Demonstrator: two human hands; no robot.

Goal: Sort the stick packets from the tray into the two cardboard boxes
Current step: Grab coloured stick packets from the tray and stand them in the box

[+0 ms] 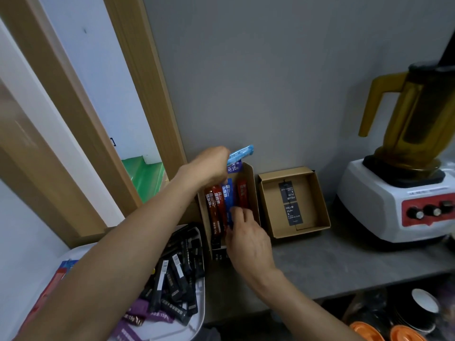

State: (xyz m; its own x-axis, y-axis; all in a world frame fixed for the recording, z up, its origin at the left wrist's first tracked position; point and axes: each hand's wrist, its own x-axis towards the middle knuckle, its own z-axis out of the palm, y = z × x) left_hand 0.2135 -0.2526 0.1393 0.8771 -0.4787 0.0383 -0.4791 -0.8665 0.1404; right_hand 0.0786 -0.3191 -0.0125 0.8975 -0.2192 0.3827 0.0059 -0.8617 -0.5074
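Nearest the person, the white tray is far from emptied. A thick heap of black packets lies across it, with purple packets at its near edge and a few red and blue ones showing from under the left forearm. By this count, most of the sorting is left to do.

Just beyond the tray, the right hand reaches into the left cardboard box. Its fingers are curled onto the near end of a dark blue packet and seem to pinch it, probably to straighten it. Red packets lie side by side with it along the box, so this box has only a first thin layer of a handful of sticks.

Farther on, the left hand is over the far end of the same box, gripping a light blue packet that sticks out towards the wall and has not been set down. The two hands are apart, one at each end of the box.

To the right, the right cardboard box holds no packets, only a black printed tag. That half of the sort looks not yet begun. A blender stands further right on the grey counter.
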